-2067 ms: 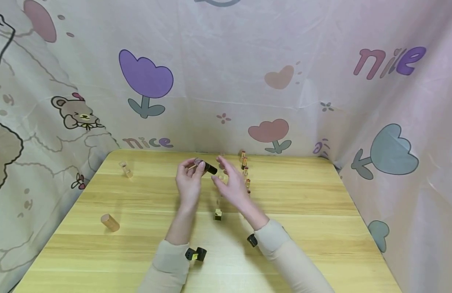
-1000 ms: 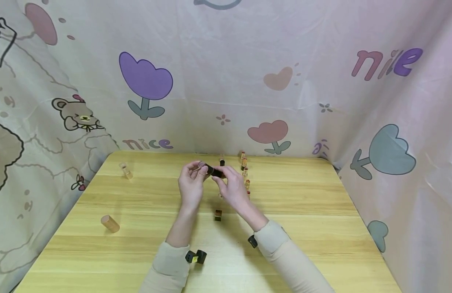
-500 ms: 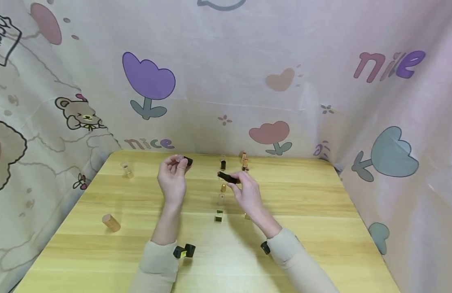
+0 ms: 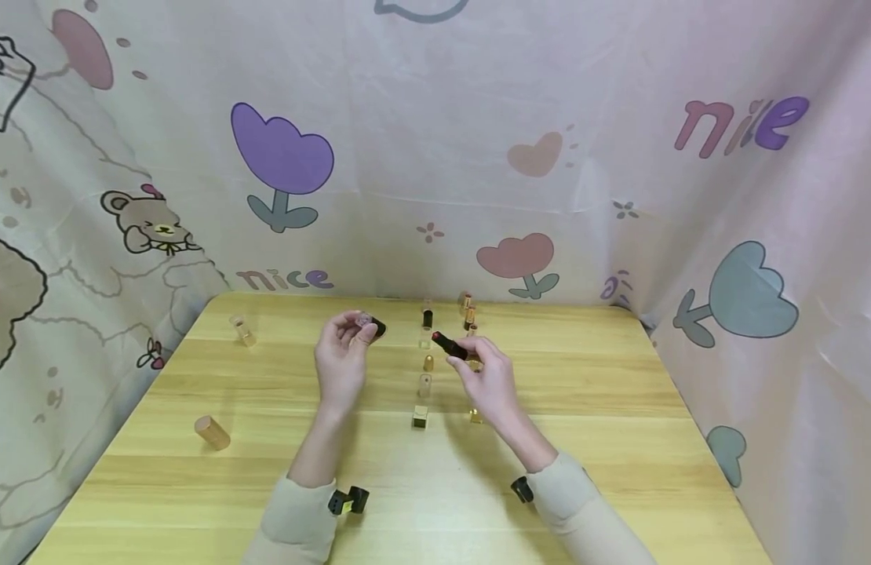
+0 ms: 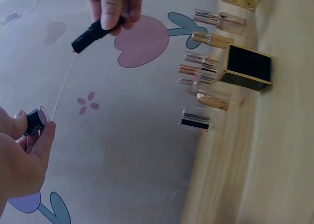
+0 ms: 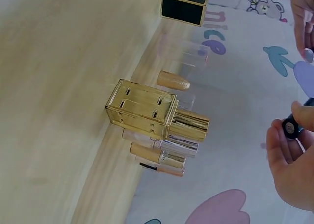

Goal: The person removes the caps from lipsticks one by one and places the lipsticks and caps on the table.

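Observation:
My left hand (image 4: 341,357) pinches a black cap with a clear end (image 4: 379,326), raised over the back middle of the table. To its right, my right hand (image 4: 488,377) grips a black lipstick (image 4: 450,345) by its base, the red tip facing left toward the cap. Cap and lipstick are apart. Below the hands runs a column of caps: a clear-and-black one (image 4: 427,317), a gold rounded one (image 4: 428,363), a clear one (image 4: 424,385) and a black square one with gold edges (image 4: 420,417). Uncapped lipsticks (image 4: 470,315) stand in a second column, partly hidden by my right hand.
At the left of the wooden table (image 4: 287,486) stand a rose-gold tube (image 4: 213,432) and, farther back, a clear-capped lipstick (image 4: 243,331). In the right wrist view a gold square lipstick base (image 6: 142,106) is close by. A printed curtain (image 4: 407,157) hangs behind the table.
About a second ago both hands were together on the black lipstick. The cap has come off; the left hand has moved left with it, the right hand right with the lipstick.

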Available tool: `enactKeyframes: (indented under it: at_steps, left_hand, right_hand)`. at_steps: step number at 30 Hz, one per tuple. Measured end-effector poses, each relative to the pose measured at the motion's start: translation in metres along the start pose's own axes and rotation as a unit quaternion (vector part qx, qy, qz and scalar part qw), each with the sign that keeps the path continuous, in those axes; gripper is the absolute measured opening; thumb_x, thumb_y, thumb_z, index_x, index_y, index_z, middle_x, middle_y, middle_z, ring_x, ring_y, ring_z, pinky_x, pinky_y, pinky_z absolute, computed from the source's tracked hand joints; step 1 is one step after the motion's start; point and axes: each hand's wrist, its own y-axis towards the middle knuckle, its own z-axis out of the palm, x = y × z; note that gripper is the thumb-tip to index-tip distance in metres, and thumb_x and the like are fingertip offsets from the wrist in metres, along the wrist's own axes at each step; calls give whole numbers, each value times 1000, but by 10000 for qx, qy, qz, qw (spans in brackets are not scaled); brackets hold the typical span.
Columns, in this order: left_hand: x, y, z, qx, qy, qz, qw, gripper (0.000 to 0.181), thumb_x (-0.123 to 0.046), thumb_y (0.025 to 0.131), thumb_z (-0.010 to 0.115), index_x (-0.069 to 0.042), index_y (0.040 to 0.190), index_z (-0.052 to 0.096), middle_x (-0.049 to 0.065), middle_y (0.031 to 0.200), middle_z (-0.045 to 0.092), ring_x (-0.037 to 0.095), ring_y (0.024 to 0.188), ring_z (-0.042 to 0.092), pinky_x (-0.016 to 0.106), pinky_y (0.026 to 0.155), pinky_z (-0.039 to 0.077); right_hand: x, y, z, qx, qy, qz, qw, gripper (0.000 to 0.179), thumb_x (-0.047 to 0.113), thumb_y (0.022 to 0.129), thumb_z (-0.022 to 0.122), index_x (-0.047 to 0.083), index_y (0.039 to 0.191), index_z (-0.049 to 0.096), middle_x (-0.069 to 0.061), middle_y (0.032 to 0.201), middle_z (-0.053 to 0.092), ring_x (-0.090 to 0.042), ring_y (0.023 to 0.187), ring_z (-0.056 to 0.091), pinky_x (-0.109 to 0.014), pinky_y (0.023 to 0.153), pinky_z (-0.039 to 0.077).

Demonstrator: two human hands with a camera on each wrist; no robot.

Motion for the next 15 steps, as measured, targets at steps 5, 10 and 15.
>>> enactKeyframes:
  at_steps: [5,10,15]
  left_hand:
    - [3,-6,0,496,333,217,9980,34,15,93,67,16,123,53,20,114,64,5,101,65,18,92,61]
    - [6,-12,-1,1026,862,451,9900,33,12,93,69,15,123,55,28,116,65,11,105,67,18,93,61]
    - [9,-18,-2,1407,1194,545,9813,33,12,92,70,13,122,57,23,115,68,33,114,70,20,93,62]
  right_hand:
    - [0,-5,-6,-234,208,159,9994,27,1,90,82,1,115,74,-13,111,76,-30,97,76,-26,74,67]
    - [-2,-9,-11,-471,188,14,9987,31,2,88,84,4,117,76,-11,112,78,-27,95,77,-33,84,66]
    - [-4,-17,-18,-484,190,175,9985,31,5,89,84,7,119,77,-7,112,79,-23,96,77,-39,93,64]
